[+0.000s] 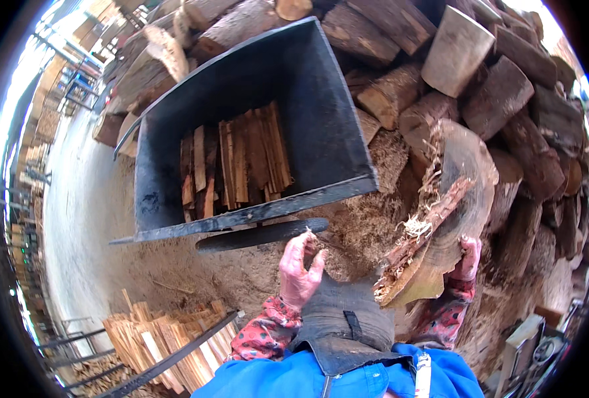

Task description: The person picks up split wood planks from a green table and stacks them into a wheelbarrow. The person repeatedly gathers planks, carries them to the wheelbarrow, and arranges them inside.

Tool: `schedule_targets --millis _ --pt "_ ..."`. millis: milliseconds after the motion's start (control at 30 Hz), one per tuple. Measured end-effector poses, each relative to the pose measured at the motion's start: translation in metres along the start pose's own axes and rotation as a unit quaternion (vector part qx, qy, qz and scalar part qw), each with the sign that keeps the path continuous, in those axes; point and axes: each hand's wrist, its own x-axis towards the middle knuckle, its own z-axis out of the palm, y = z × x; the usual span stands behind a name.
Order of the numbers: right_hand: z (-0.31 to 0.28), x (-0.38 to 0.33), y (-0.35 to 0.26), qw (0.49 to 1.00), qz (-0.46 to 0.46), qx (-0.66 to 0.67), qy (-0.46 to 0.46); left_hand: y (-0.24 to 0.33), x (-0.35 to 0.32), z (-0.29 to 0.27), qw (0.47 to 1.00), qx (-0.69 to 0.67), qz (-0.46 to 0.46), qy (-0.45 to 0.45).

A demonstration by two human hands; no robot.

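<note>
My right hand (467,257) grips the lower right edge of a large split slab of wood (465,169), held tilted in front of me. A ragged strip of torn, splintered wood (433,215) runs along the slab's left side. My left hand (299,270) is raised to the left of the slab, apart from it. Its fingers are half curled with a gap to the thumb, and I make out nothing held in them. Just beyond it stands a dark metal cart (258,209) with several split sticks (241,159) lying inside, and its black wheel (261,235) shows beneath the near rim.
A high pile of logs (500,96) rises behind the cart and along the right. Sawdust covers the ground (195,265). Split firewood (168,341) stands behind a dark metal bar (175,351) at the lower left. Some metal equipment (530,351) sits at the lower right.
</note>
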Motion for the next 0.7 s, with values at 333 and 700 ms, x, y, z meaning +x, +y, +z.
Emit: schedule_targets --millis 333,700 --pt "0.299 0.120 -0.135 0.972 0.009 0.116 -0.204 -0.074 -0.048 -0.099 0.993 -0.005 -0.099 0.057" --pt "0.355 0.001 -0.075 0.939 -0.081 -0.174 -0.286 -0.110 -0.026 -0.126 0.989 -0.069 -0.129 0.028"
